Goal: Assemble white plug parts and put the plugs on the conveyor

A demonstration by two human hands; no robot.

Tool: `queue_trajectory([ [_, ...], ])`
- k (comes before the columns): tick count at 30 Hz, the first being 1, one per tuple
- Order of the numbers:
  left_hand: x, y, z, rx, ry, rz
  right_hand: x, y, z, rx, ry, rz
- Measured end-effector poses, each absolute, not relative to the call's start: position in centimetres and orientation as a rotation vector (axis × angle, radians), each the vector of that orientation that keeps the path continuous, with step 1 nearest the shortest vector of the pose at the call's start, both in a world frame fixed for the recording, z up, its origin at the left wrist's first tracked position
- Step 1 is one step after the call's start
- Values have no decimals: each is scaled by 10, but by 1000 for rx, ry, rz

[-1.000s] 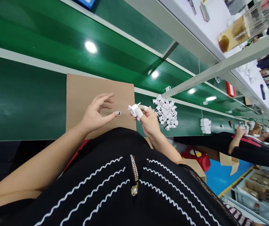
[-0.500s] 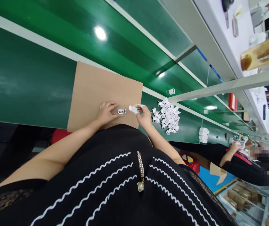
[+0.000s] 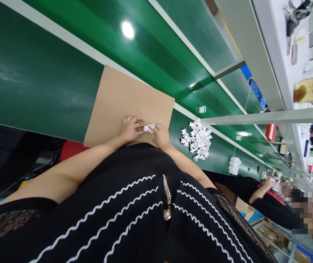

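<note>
A parts pile [image 3: 198, 140] lies at 3 o'clock of the cardboard [image 3: 123, 98]. Left hand [image 3: 130, 128] and right hand [image 3: 160, 134] have now met, pinching a white part [image 3: 149, 128].

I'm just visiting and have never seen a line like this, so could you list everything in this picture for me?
cardboard sheet: one, brown, flat on the green bench in front of the person
small white part: one, white, pinched between both hands over the near edge of the sheet
pile of white parts: one heap, white, on the bench to the right of the sheet
stack of white parts: one small stack, white, further right on the bench
conveyor belt: one, green, beyond the bench
metal rail: one, grey, above the belt at right
co-worker's arm: one, in a black sleeve, far right
left hand: one, fingers closed at the part
right hand: one, fingers closed at the part
</note>
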State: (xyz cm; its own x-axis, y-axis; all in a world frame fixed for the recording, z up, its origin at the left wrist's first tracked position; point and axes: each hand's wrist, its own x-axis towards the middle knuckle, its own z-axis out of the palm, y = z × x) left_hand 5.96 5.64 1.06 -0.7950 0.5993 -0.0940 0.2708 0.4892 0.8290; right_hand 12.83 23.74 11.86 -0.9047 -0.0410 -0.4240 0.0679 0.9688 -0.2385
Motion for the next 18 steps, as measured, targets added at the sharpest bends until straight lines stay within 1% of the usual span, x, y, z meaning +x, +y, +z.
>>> queue_trajectory([
  [4,61,58,1,765,2405,1255,125,234,124,-41,2623,-163],
  [8,62,58,-4,781,2420,1274,121,230,125,-110,2588,-89],
  [15,61,57,-5,780,2436,1247,122,229,114,-72,2605,-106],
  [18,61,56,-3,805,2447,1205,126,232,111,3,2609,-223],
])
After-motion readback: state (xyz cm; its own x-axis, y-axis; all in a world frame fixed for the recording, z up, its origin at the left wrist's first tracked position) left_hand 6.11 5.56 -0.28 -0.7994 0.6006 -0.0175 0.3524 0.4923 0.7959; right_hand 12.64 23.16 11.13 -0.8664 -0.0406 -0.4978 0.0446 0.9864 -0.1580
